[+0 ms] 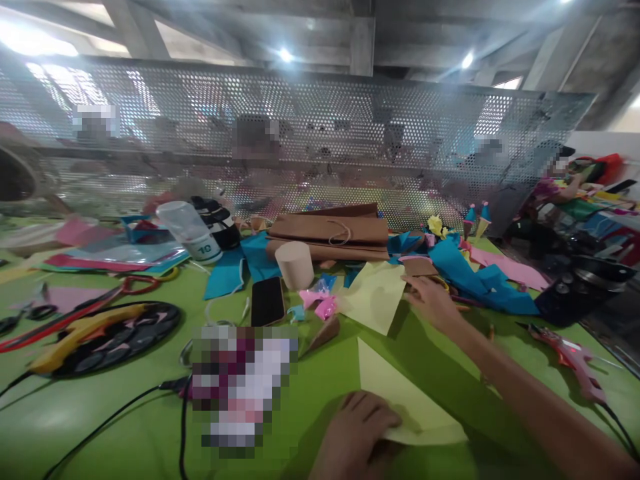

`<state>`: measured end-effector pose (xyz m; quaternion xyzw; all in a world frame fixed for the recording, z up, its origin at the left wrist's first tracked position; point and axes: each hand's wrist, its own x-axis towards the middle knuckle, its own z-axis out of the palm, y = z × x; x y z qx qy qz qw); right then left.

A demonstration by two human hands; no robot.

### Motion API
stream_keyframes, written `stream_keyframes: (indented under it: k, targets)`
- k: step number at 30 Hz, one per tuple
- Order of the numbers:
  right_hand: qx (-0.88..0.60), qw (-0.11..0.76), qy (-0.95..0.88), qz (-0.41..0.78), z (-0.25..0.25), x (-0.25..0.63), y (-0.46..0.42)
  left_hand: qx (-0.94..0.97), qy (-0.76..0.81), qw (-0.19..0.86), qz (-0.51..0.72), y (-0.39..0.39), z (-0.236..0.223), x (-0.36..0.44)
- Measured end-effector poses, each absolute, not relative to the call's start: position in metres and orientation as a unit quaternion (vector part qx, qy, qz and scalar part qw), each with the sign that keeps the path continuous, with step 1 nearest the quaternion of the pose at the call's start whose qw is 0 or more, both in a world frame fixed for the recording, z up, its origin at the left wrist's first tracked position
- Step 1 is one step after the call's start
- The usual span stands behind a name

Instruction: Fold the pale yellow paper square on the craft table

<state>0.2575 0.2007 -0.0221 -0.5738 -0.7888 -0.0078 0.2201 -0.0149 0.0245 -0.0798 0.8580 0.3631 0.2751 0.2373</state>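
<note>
My left hand point(357, 430) rests at the near edge of the green table point(125, 413), fingers curled down on the corner of a pale yellow folded paper point(400, 397). My right hand point(433, 300) reaches forward across the table, its fingers closed on the edge of a small brown paper piece point(419, 267). That piece lies beside a larger pale yellow sheet point(375, 297). A brown paper cone point(325, 331) lies between the two hands.
A black phone point(267, 301), a tan cylinder point(295, 265), brown paper bags point(333, 233), blue paper scraps point(470, 277), a pink glue gun point(570, 357), red scissors point(137, 285) and cables point(100, 427) crowd the table. A perforated metal screen point(320, 133) closes the far side.
</note>
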Motion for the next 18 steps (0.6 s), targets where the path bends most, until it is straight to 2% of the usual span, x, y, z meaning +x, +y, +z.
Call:
stream_keyframes:
  k: [4,8,18]
  targets:
    - [-0.605,0.237,-0.760,-0.015,-0.009,0.315,0.200,0.859,0.364,0.248,0.259,0.022,-0.064,-0.016]
    - [-0.624,0.218,-0.750,-0.014,-0.011,0.358,0.195,0.860,0.367,0.251,0.251,0.022,-0.058,-0.018]
    - [-0.586,0.179,-0.790,0.014,-0.042,0.358,0.171,0.873,0.361,0.215,0.246,0.030,-0.104,-0.017]
